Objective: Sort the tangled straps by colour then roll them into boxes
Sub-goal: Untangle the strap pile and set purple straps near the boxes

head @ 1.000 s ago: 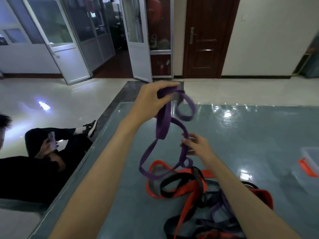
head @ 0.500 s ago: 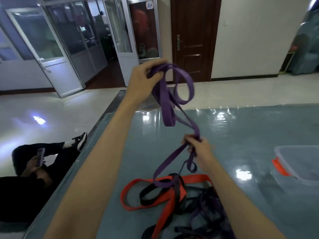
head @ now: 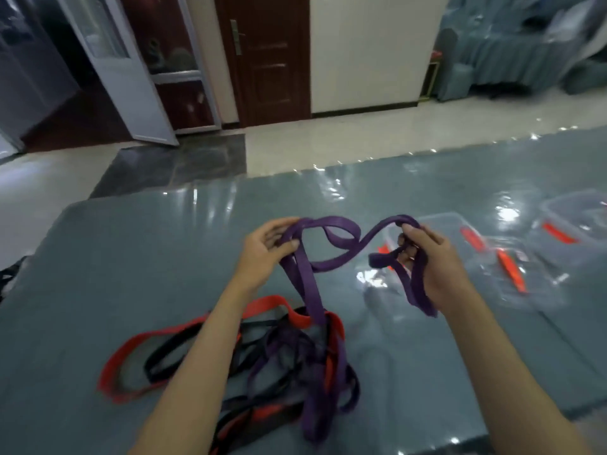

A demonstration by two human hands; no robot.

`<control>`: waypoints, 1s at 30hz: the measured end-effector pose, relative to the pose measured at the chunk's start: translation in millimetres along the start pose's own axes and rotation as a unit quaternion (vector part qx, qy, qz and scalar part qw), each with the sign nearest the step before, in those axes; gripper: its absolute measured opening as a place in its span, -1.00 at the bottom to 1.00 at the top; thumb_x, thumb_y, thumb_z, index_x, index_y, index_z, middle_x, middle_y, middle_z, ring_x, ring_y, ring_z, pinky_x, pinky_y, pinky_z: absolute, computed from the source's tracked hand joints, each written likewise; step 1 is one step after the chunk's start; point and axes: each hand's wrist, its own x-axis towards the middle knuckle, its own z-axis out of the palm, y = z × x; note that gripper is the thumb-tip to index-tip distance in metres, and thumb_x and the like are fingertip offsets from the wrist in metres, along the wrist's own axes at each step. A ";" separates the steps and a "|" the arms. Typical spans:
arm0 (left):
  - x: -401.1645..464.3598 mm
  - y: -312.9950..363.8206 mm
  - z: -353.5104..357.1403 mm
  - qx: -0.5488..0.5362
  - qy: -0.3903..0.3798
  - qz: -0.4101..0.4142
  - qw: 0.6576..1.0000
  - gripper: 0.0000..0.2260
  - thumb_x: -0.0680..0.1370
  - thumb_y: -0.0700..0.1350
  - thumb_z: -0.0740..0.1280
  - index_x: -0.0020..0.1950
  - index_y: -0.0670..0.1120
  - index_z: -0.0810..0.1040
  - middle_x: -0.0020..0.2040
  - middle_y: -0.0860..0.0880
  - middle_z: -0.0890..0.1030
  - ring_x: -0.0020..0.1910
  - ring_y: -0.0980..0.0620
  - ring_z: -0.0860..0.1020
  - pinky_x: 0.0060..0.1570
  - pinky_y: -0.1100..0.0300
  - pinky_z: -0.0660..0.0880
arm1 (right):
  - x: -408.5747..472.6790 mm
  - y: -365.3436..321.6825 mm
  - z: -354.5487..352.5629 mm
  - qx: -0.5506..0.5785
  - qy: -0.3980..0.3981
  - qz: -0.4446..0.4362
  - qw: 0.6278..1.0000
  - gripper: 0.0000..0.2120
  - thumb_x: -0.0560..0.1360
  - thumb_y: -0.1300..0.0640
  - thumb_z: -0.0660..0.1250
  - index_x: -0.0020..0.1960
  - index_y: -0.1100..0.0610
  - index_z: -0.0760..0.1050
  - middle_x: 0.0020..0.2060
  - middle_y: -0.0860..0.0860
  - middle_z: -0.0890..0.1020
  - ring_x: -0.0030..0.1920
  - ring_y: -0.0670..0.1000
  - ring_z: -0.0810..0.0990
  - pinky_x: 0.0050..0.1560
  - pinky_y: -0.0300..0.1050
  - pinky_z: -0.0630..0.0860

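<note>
A purple strap (head: 331,236) loops in the air between both hands above the table. My left hand (head: 266,254) pinches one bend of it and my right hand (head: 430,261) grips another bend, with an end hanging past the palm. From the left hand the strap drops into a tangled pile (head: 289,356) of red, black and purple straps on the grey-blue table (head: 131,257). A long red strap (head: 138,346) curls out of the pile to the left.
Clear plastic boxes with red clips stand right of the hands: one (head: 443,224) just behind my right hand, another (head: 512,267) further right, a third (head: 578,224) at the far right. Beyond the table's far edge are tiled floor and doors.
My left hand has come down from high up to level with the right. The strap now spans sideways between the hands. The view has swung right, showing more boxes.
</note>
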 end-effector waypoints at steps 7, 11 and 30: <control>-47.9 -76.5 151.3 -0.064 -0.065 -0.121 0.988 -0.64 0.49 -0.41 0.48 0.24 -0.14 0.63 0.08 0.05 0.75 0.08 0.14 0.67 0.15 0.29 0.56 | -32.9 20.0 -131.0 0.007 0.096 0.028 0.995 -0.88 0.61 0.31 0.30 -0.04 0.14 0.51 -0.35 0.03 0.57 -0.36 -0.08 0.53 -0.32 -0.25 0.48; -66.1 -105.6 216.6 -0.030 -0.113 -0.153 0.981 -0.63 0.48 -0.41 0.51 0.20 -0.07 0.64 0.12 -0.04 0.72 0.08 0.07 0.66 0.22 0.20 0.57 | -26.0 44.7 -185.9 0.110 0.145 0.097 0.978 -0.87 0.62 0.27 0.28 -0.10 0.13 0.47 -0.33 0.06 0.51 -0.44 -0.09 0.40 -0.42 -0.30 0.41; -16.7 -183.9 351.9 0.443 -0.322 -0.126 0.827 -0.41 0.71 0.05 0.22 0.70 0.09 0.07 0.70 -0.09 0.01 0.66 -0.17 0.02 0.61 -0.08 0.08 | 66.5 122.7 -356.6 -0.618 0.064 0.110 0.776 -0.33 0.55 0.06 0.44 0.60 0.07 0.29 0.50 0.15 0.40 0.48 0.22 0.39 0.44 0.23 0.42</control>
